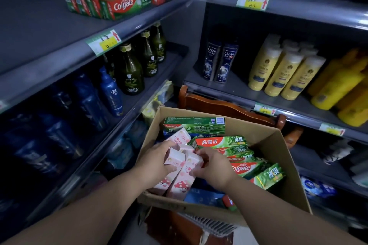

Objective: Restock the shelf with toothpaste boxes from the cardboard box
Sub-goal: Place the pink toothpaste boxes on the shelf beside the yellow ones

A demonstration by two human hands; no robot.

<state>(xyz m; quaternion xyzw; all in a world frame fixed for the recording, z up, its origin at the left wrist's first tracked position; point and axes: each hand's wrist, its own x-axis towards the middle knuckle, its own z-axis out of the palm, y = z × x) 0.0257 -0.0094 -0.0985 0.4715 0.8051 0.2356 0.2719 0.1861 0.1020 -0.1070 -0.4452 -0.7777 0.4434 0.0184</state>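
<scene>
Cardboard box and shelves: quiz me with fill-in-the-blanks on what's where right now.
The left grip and right grip hold ____ toothpaste boxes in the cardboard box.
The CLEAR bottles stand left of a bottle group coloured ____.
The front box on the upper left shelf reads ____.
Missing: pink; yellow; Colgate.

Top shelf [39,32] bears Colgate boxes [119,4]; lower shelf [159,71], green bottles [129,71] beside blue bottles [111,93].

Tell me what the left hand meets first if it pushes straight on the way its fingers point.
Probably the tilted pink toothpaste carton just beyond the pink mushroom-print carton that the left hand grips, inside the brown cardboard box; depth is unclear.
</scene>
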